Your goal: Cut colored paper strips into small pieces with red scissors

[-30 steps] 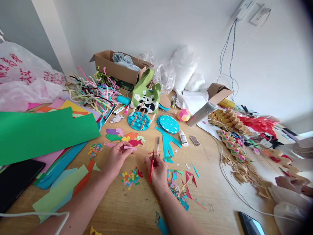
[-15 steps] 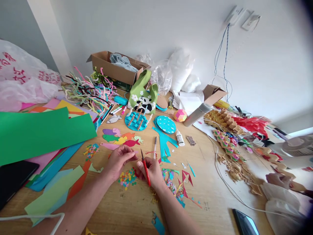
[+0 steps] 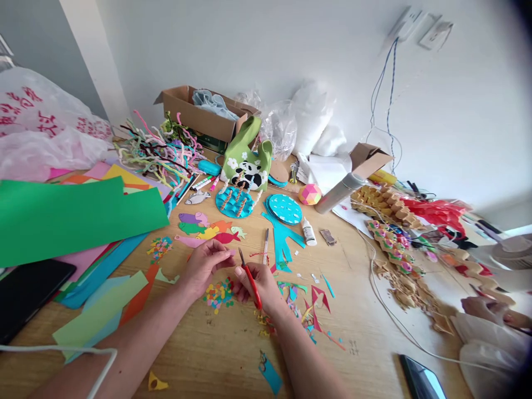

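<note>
Firstly, one small piece of thin pink paper [image 3: 231, 252]: at the fingertips of the left hand [image 3: 203, 267], pinched between thumb and fingers and largely hidden by them. Probably very light, flexible and easily creased or torn; best taken by an edge, with a light pinch.

Item two, one pair of slim scissors with red handles [image 3: 252, 286] and dark pointed blades: gripped in the right hand [image 3: 261, 287], blades upward, tips near the paper. Likely light but rigid, the handles smooth; sound hold at the handles, clear of the sharp points.

Adjacent stock, on the pale wooden table [image 3: 208, 360]: a heap of multicoloured round paper dots [image 3: 218, 293], just beside the hands; a group of flat, coloured paper fish [image 3: 208, 228], beyond the left hand. Both presumably near weightless, apt to slide or scatter if brushed.
</note>
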The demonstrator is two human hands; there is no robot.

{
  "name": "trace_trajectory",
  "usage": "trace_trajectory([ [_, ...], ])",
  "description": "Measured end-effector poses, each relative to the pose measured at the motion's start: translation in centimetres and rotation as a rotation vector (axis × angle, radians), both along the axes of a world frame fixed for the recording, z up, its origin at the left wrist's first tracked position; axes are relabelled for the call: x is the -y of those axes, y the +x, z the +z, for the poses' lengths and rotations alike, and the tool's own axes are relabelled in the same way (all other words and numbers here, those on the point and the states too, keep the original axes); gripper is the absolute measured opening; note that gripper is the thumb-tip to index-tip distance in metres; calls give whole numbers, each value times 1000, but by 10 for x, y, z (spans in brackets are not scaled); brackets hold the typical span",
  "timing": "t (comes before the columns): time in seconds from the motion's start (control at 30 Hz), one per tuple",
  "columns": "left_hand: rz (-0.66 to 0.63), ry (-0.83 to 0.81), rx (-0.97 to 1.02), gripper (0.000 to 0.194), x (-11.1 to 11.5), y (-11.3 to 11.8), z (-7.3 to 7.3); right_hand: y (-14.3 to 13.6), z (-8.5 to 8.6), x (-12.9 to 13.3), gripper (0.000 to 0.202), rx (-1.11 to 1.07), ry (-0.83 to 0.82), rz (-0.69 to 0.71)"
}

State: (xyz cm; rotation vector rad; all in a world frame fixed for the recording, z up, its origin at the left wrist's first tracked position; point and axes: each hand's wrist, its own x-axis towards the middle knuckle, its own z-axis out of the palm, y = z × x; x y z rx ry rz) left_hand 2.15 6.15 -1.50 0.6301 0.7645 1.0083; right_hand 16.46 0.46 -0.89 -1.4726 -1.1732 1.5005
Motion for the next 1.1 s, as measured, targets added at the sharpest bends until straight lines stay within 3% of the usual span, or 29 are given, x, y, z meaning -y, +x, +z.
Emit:
trace_trajectory([
  [1.1,-7,112,-78,25,3,1,-6,1,-2,-1,50,80,-10,48],
])
